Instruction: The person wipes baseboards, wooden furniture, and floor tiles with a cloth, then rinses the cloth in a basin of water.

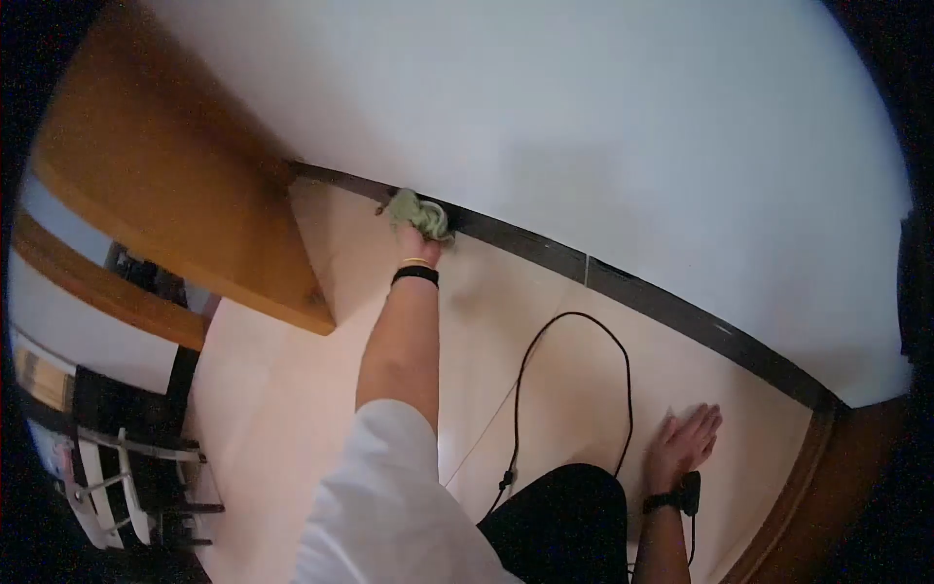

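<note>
Pale pinkish-beige floor (282, 428) spreads from upper left of frame down to lower right, smooth, faintly glossy. Thin joint line cuts diagonally across it near centre. Thin black cable (629, 389) lies on floor right of centre in tall loop, arch uppermost, both strands dropping toward bottom edge; small dark lump (506, 480) on left strand. Right hand (686, 440) rests palm down on floor, lower right, fingers pointing toward upper right. Dark furniture legs (202, 507) at lower left; floor contact unclear.
</note>
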The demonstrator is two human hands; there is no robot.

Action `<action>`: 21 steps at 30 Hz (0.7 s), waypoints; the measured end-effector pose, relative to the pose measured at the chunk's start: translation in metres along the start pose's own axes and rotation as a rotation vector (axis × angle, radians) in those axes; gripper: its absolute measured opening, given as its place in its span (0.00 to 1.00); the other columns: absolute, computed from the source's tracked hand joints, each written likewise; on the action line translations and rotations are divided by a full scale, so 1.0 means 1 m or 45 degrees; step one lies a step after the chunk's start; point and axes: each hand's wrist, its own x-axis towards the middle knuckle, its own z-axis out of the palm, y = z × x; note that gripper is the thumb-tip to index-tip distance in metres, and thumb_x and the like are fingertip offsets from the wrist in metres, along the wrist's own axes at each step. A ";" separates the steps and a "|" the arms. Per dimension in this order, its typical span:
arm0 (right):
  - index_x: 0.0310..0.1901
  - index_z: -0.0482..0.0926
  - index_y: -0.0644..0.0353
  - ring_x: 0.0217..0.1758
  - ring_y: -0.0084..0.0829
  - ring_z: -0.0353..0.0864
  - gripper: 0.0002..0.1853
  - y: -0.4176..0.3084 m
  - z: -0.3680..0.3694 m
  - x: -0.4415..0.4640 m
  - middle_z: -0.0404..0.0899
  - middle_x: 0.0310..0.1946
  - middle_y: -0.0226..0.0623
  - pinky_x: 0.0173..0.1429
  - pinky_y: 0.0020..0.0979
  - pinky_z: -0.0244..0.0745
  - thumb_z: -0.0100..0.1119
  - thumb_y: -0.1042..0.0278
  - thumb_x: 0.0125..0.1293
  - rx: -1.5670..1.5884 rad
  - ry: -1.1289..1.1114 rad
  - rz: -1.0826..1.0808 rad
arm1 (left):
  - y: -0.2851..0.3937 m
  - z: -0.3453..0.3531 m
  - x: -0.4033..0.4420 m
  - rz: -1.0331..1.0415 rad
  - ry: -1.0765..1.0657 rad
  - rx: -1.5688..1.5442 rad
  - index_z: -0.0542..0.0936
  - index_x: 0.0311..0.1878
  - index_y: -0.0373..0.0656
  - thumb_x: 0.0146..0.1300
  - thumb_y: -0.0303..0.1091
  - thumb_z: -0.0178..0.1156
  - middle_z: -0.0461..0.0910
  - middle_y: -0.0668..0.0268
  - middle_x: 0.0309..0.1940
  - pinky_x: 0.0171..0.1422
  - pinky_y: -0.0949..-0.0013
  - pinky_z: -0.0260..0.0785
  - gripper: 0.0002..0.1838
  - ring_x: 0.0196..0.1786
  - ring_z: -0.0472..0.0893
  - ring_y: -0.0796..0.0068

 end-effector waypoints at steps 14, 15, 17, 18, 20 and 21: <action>0.77 0.58 0.71 0.86 0.55 0.45 0.38 -0.008 -0.025 0.000 0.50 0.82 0.56 0.83 0.58 0.44 0.47 0.48 0.78 0.028 -0.018 -0.023 | -0.237 0.135 -0.299 0.351 0.167 1.236 0.77 0.48 0.26 0.75 0.32 0.51 0.82 0.37 0.45 0.58 0.50 0.72 0.15 0.49 0.80 0.37; 0.77 0.59 0.71 0.86 0.56 0.45 0.38 -0.009 -0.026 -0.001 0.50 0.82 0.56 0.83 0.58 0.44 0.47 0.48 0.78 0.033 0.003 -0.023 | -0.271 0.120 -0.312 0.296 -0.011 1.224 0.77 0.47 0.29 0.76 0.34 0.52 0.82 0.37 0.44 0.57 0.50 0.72 0.14 0.47 0.80 0.38; 0.76 0.60 0.71 0.86 0.55 0.46 0.37 -0.006 -0.019 -0.002 0.51 0.82 0.56 0.83 0.57 0.45 0.47 0.48 0.78 0.032 0.032 -0.026 | -0.297 0.113 -0.351 -0.034 -0.256 1.611 0.78 0.51 0.33 0.76 0.34 0.53 0.83 0.44 0.43 0.56 0.52 0.73 0.13 0.46 0.82 0.46; 0.76 0.60 0.71 0.86 0.55 0.47 0.37 -0.005 -0.018 -0.002 0.52 0.82 0.55 0.82 0.57 0.46 0.47 0.48 0.78 0.031 0.047 -0.028 | -0.285 0.116 -0.361 -0.229 -0.318 1.421 0.77 0.53 0.35 0.76 0.34 0.53 0.84 0.47 0.44 0.54 0.53 0.74 0.13 0.45 0.82 0.50; 0.76 0.61 0.70 0.86 0.54 0.47 0.36 -0.004 -0.020 -0.001 0.52 0.82 0.55 0.82 0.57 0.46 0.48 0.49 0.77 0.049 0.002 -0.008 | -0.257 0.131 -0.383 -0.607 -0.434 1.023 0.77 0.57 0.38 0.75 0.33 0.55 0.84 0.54 0.45 0.51 0.55 0.75 0.13 0.43 0.82 0.58; 0.76 0.62 0.70 0.86 0.54 0.48 0.36 -0.003 -0.022 0.001 0.53 0.82 0.55 0.82 0.56 0.47 0.48 0.49 0.77 0.057 -0.018 0.005 | -0.282 0.100 -0.365 -0.341 -0.443 0.799 0.75 0.61 0.40 0.74 0.31 0.56 0.83 0.63 0.46 0.49 0.61 0.75 0.15 0.44 0.81 0.68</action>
